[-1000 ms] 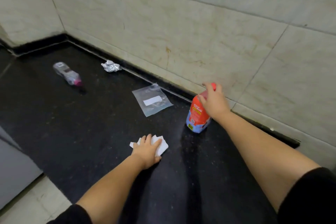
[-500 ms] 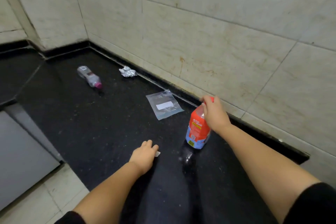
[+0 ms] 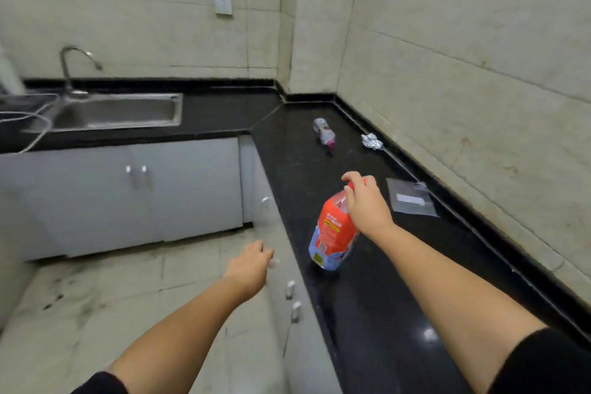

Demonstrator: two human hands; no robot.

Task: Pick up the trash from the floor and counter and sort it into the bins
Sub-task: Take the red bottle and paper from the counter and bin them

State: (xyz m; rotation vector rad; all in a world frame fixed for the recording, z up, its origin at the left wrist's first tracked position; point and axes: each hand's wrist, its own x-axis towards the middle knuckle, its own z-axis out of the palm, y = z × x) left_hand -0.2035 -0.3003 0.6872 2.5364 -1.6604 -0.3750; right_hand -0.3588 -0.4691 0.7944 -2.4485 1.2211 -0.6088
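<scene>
Item: plastic bottle (image 3: 332,233), red label over pale blue, red cap, hanging tilted from the right hand (image 3: 367,201) with its base just above the black desk (image 3: 383,297). Judged light and seemingly near empty, thin-walled and likely to dent if squeezed; the neck under the cap is the firmest hold, and that is where the fingers are clenched. Left hand (image 3: 251,265): out past the desk edge, over the floor, fingers curled around something small and white that is barely visible; what it is cannot be told. Beyond the right hand, on the desk: clear zip bag (image 3: 411,198) just to its far side, foil ball (image 3: 372,141) and small bottle (image 3: 324,131) farther off.
</scene>
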